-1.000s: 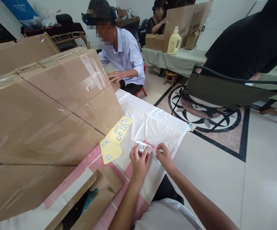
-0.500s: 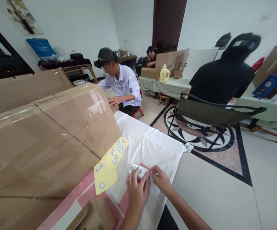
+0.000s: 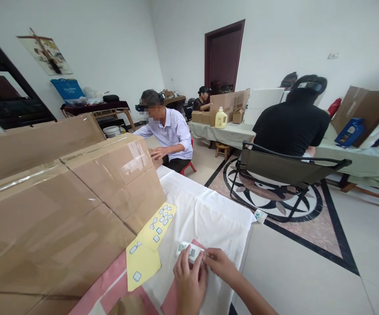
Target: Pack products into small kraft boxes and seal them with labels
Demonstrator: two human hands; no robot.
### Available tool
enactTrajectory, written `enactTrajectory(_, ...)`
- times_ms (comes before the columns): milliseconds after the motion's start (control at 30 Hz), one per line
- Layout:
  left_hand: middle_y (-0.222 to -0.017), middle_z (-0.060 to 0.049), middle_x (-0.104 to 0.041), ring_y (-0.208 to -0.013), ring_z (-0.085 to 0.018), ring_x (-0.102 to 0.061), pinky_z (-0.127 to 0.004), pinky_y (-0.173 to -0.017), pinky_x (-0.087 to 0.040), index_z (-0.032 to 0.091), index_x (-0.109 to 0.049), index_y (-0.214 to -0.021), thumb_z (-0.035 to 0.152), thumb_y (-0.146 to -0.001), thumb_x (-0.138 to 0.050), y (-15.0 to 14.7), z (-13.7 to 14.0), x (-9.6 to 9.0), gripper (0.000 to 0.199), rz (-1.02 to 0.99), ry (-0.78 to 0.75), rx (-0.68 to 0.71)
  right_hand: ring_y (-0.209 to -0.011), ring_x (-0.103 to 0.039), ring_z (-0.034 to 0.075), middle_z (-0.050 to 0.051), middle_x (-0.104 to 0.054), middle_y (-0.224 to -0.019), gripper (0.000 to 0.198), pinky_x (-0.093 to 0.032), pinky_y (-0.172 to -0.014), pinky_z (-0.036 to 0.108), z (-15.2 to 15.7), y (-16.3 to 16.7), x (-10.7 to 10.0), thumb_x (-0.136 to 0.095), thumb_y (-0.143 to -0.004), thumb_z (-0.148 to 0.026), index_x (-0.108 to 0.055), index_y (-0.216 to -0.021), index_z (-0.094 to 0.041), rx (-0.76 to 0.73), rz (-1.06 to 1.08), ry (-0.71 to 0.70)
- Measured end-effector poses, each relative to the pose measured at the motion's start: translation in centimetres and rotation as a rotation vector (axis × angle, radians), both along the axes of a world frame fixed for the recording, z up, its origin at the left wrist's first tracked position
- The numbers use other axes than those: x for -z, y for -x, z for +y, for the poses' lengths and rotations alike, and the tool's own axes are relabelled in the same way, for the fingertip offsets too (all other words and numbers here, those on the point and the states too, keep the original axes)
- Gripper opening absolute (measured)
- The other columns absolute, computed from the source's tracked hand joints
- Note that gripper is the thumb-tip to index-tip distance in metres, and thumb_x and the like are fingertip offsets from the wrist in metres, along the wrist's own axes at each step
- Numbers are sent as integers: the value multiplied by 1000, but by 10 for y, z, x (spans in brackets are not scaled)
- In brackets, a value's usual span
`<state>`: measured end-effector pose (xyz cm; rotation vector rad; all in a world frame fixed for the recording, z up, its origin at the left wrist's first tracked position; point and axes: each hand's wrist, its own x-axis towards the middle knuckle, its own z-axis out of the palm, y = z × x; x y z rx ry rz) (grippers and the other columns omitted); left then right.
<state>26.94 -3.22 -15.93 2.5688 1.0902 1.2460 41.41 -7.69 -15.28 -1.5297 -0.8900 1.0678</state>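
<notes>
A small white box (image 3: 189, 251) with grey-green patches on top lies near the table's front right edge, partly over a pink strip. My left hand (image 3: 190, 275) is closed over it, fingertips pressing its top and near side. At the box's right end, my right hand (image 3: 220, 264) is pinched, its fingertips touching or almost touching the box. Whatever the right fingers hold is too small to make out. To the left, yellow sheets (image 3: 148, 267) with several small outlined labels lie against a large cardboard box.
The large cardboard box (image 3: 71, 227) walls off the left of the white-covered table (image 3: 205, 210). Beyond it sits a person in a light shirt (image 3: 172, 131). A person in black (image 3: 289, 118) sits on a folding chair (image 3: 290, 164) at the right. A brown paper item (image 3: 128, 305) is at the bottom edge.
The view has tilted up, so the scene sits lower. My right fingers have come closer to the box's right end, where something clear showed between them earlier. My left hand stays on the box.
</notes>
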Motion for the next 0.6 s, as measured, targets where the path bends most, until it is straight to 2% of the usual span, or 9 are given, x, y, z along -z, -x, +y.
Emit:
enactTrajectory(167, -135, -11, -61, -124, -34, -55, -51, -96, -49, 32, -77, -105, 24, -88, -63, -1, 0, 5, 24, -65, 32, 10, -38, -34, 8, -8, -43, -43, 38, -25, -44, 23, 0, -4, -1, -59, -82, -55, -57, -68, -20, -37, 83, 114)
enactTrajectory(233, -134, -12, -61, -124, -34, -55, -52, -97, -49, 31, -77, -104, 24, -87, -63, -2, 0, 7, 23, -68, 34, 12, -37, -36, 7, -7, -47, -46, 39, -24, -42, 23, 1, -4, 0, -60, -81, -56, -56, -68, -20, -34, 83, 98)
enactTrajectory(433, -133, -11, -62, -122, -35, -57, -52, -96, -48, 34, -77, -105, 27, -84, -68, -2, 2, 17, 24, -76, 32, -10, -35, -37, 8, -7, -44, -44, 46, -24, -39, 23, 6, -4, 3, -59, -80, -64, -54, -65, -20, -22, 55, 141)
enactTrajectory(600, -132, -10, -63, -122, -35, -57, -50, -95, -49, 35, -77, -103, 28, -82, -71, 0, 3, 18, 23, -37, 18, -14, -37, -38, 8, -7, -43, -43, 48, -28, -42, 23, 4, -4, 5, -57, -82, -65, -55, -66, -20, -36, 36, 87)
